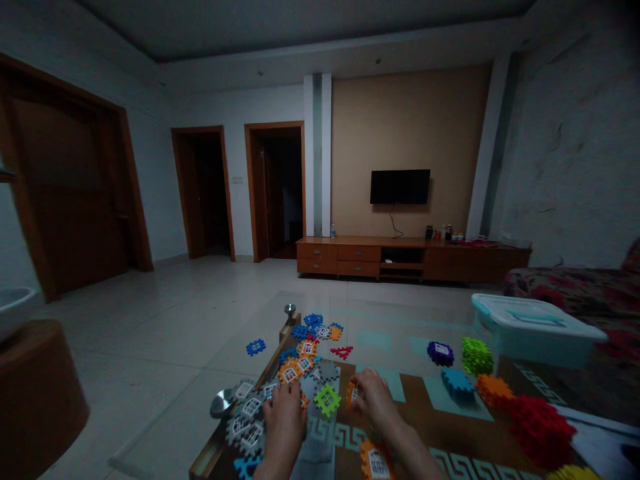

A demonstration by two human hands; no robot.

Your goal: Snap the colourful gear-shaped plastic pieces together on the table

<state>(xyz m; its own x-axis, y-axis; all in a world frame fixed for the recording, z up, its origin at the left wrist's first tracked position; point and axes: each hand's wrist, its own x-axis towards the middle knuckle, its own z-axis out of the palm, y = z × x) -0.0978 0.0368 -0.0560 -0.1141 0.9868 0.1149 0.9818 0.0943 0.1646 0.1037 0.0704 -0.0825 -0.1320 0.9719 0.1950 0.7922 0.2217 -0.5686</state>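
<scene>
My right hand [376,400] is closed around the edge of an orange interlocking plastic tile [353,393] with a white window insert, held above the glass table. My left hand [285,415] reaches into a heap of loose tiles, its fingers curled down; what lies under them is hidden, though orange shows beside the fingertips. Grey tiles with white windows [250,407] lie to its left. Between the hands is a lime green tile [327,399]. Farther off are orange tiles [290,372], blue tiles [313,320] and a red piece [342,351]. Orange tiles [376,460] sit below my right wrist.
Stacks sorted by colour stand at right: purple [441,353], green [477,355], blue [457,385], orange [494,389] and red [543,430]. Behind them is a lidded plastic box [535,333]. A metal knob [221,403] rises at the table's left edge. A low cabinet [360,257] lines the far wall.
</scene>
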